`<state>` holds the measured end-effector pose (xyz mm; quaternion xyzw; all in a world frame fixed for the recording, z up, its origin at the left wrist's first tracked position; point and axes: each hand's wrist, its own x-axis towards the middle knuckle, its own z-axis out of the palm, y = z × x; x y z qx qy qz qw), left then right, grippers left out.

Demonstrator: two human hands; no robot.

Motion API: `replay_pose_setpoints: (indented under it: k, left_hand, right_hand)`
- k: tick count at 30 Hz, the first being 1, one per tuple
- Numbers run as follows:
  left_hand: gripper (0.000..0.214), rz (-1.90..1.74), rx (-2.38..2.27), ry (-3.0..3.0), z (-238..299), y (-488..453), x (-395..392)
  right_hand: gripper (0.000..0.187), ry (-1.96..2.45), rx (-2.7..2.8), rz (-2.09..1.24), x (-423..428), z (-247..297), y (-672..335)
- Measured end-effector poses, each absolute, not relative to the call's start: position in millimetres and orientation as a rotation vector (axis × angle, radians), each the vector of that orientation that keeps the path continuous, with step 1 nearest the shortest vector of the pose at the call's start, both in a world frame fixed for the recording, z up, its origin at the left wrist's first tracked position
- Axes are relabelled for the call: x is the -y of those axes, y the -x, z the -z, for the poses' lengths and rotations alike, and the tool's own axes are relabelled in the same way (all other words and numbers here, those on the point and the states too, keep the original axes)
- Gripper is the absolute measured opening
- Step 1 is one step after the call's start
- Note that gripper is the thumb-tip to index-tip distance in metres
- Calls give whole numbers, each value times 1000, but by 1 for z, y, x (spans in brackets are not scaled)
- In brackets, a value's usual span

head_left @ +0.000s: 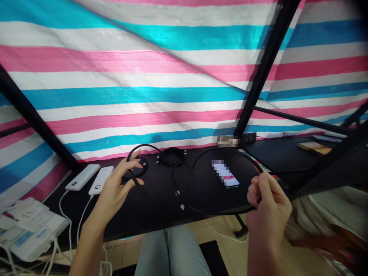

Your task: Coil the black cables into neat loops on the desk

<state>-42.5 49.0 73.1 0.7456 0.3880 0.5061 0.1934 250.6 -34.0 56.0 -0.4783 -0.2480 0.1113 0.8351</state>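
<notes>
A black cable [224,148] stretches in wide loops above the dark table between my two hands. My left hand [119,184] has its thumb and fingers curved apart, and the cable bends loosely through the gap between them. On the other side, my right hand [268,191] is closed, pinching the cable between thumb and forefinger. Below the cable lies a phone [225,174] with a lit, blurred screen. A coiled black cable [171,157] with pale plugs rests at the table's back. Another black coil [145,168] is partly hidden behind my left hand.
Two white power banks [83,177] [101,180] with white cords lie at left. White boxes and cords [37,226] crowd the lower left corner. Black frame posts [266,69] stand before a striped sheet [143,96]. Another person's arm [324,241] shows at lower right.
</notes>
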Motion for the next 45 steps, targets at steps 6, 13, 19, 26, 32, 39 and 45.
replay_pose_setpoints:
  k: [6, 13, 19, 26, 32, 39, 45]
  left_hand:
    - [10, -1740, -1364, -2104, -80, 42, -53]
    - [21, -2012, -1410, -1875, -80, 30, -76]
    - [45, -1641, -942, -1622, -71, 5, -92]
    - [49, -1260, -1013, -1642, -63, -24, -106]
    - [51, -1031, -1052, -1694, -59, -17, -107]
    - [60, -839, -1163, -1738, -51, -16, -99]
    - [67, -1051, -844, -1391, -67, -32, -93]
  right_hand:
    - [23, 1037, 567, -98, 35, -60, -248]
    - [19, 1018, 505, 95, 37, -66, -250]
    - [22, 988, 541, 0, 33, -61, -239]
    - [24, 986, 568, -4, 31, -54, -229]
    - [23, 989, 523, -3, 34, -53, -239]
    - [25, 1007, 575, -62, 33, -46, -237]
    - [30, 1131, 734, -226, 33, -43, -235]
